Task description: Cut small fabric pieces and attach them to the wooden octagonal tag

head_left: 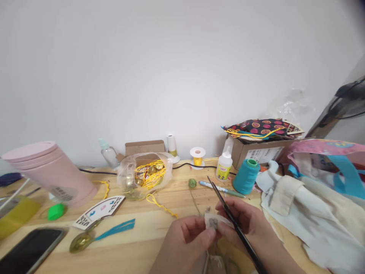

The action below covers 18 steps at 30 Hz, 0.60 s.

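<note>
My left hand (191, 238) pinches a small whitish piece of cloth or paper (212, 220) between thumb and fingers. A grey patch shows on that piece. My right hand (248, 224) holds its other side with the fingertips. Long dark tweezers or scissors (236, 226) lie across my right hand, tips pointing up and left. Below the hands, partly hidden, are a pale tag-like item and thin green thread. A green ball of thread (192, 183) lies just beyond my hands, near a light blue pen (218, 188).
Behind stand a glue bottle (224, 166), a teal thread cone (245, 178) and a yellow thread spool (197, 158). To the left are a bag of bells (145, 175), a fan-shaped piece (99, 211), a phone (31, 249) and a pink cup (54, 175). White cloth (319, 220) lies right.
</note>
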Motion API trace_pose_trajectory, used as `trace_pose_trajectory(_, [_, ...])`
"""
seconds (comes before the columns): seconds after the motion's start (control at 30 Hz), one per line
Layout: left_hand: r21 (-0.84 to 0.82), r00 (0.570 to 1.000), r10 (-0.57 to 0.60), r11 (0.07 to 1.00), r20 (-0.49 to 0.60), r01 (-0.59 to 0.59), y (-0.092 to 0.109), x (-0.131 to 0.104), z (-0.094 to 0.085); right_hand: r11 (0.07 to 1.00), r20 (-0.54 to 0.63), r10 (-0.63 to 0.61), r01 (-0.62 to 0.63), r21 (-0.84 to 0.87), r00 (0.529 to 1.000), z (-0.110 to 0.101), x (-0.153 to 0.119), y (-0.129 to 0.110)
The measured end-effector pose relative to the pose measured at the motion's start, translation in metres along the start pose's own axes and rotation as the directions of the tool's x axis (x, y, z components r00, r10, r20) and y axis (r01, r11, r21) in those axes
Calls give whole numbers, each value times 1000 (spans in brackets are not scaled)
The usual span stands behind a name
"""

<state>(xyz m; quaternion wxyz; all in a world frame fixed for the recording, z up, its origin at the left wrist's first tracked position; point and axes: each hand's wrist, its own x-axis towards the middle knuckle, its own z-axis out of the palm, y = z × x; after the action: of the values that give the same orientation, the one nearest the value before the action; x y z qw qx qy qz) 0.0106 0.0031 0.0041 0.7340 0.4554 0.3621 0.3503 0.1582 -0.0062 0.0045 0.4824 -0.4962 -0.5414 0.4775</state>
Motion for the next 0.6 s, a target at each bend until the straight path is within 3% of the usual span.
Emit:
trace_pose_trajectory(0.17, [-28, 996, -2, 1000, -91, 0, -5, 3, 6, 1000, -24, -7, 8, 18, 1000, 3, -2, 2])
trace_pose_trajectory(0.37, [70, 964, 4, 997, -268, 15, 3, -1, 2, 999, 6, -7, 6, 32, 1000, -5, -2, -3])
trace_pose_trajectory(0.47, [55, 930, -19, 998, -367, 43, 9, -4, -5, 1000, 136, 10, -7, -21, 991, -12, -6, -10])
trace_pose_trajectory(0.6, [8, 883, -29, 999, -469, 37, 20, -8, -12, 989, 333, 87, -42, -139, 939, -15, -16, -3])
